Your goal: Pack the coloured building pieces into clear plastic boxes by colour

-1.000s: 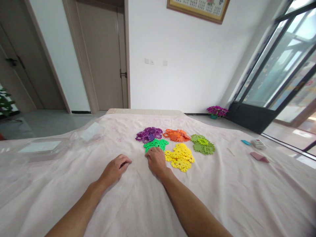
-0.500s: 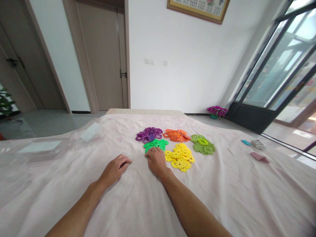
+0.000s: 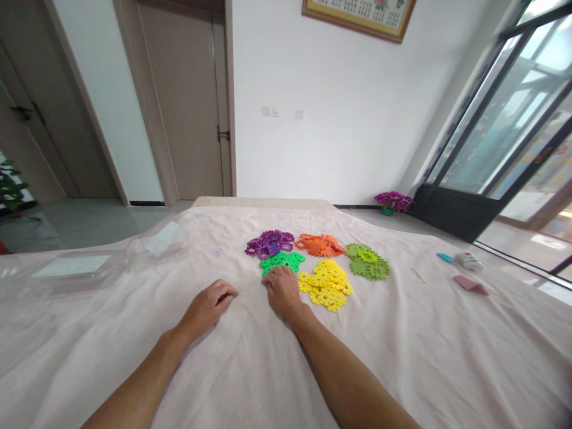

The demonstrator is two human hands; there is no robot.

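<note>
Where the right hand (image 3: 282, 290) lies palm down on the pink cloth (image 3: 402, 357), its fingertips cover the near edge of the bright green pile (image 3: 283, 260) at its 12 o'clock. Whether they pinch a piece cannot be told. The left hand (image 3: 209, 307) rests at its 8 o'clock, apart from every pile, with its fingers curled loosely under. Whether anything sits inside them is hidden.

The yellow pile (image 3: 326, 283) lies just beside the right hand at 3 o'clock and almost touches the green pile. The purple pile (image 3: 269, 243) is at 12 o'clock beyond the green, the orange pile (image 3: 319, 244) is at 1 o'clock, and the olive pile (image 3: 369, 261) is at 2 o'clock. All 5 heaps crowd close together.

Bare cloth spreads wide at 6 o'clock around both forearms, and at 9 o'clock as far as 2 clear plastic trays (image 3: 71, 265) near the left edge. At 3 o'clock, well apart, lie a blue piece (image 3: 445, 258), a small white box (image 3: 467, 260) and a pink card (image 3: 469, 283), near the right edge. The far edge runs just past the piles.

The cloth is wrinkled and faintly patterned. Beyond it are a grey floor, a wooden door (image 3: 187, 101), a framed picture (image 3: 357, 15) on the white wall, potted flowers (image 3: 392, 201) and a tall glass door (image 3: 513, 137).
</note>
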